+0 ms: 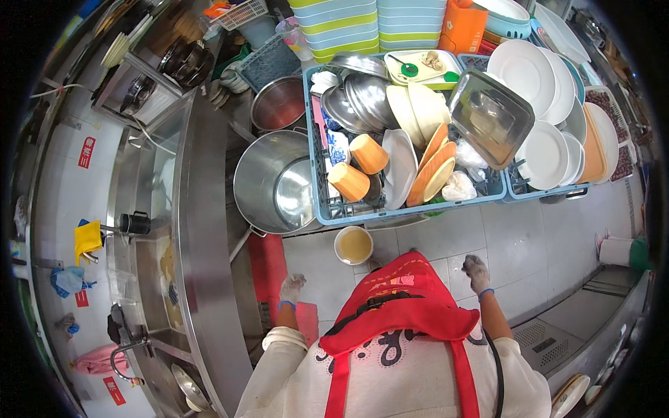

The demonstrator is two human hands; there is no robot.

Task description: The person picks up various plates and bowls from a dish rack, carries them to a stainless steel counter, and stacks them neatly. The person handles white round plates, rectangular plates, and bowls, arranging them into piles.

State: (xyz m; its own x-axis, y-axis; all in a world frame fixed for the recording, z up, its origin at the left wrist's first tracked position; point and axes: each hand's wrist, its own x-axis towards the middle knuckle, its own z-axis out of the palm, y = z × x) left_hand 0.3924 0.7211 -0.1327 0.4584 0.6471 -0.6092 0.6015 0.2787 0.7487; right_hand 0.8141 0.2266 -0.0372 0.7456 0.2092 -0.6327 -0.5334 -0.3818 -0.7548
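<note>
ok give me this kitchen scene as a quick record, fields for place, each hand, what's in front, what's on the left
place: dishwashing area with a tiled floor
left hand: gloved, empty, hanging over a red mat
right hand: gloved, empty, over the floor tiles
in front: blue crate of orange cups, bowls, plates and metal lids
beside it: second crate with white plates
on floor: small bowl of yellowish liquid
left: large steel pot and steel counter
clothing: red apron

Looking down past a red apron (404, 299): left hand (292, 286) and right hand (476, 270) both gloved, empty, hanging over tiled floor (529, 244) near blue crate (411, 207) stuffed with dirty dishes.
</note>
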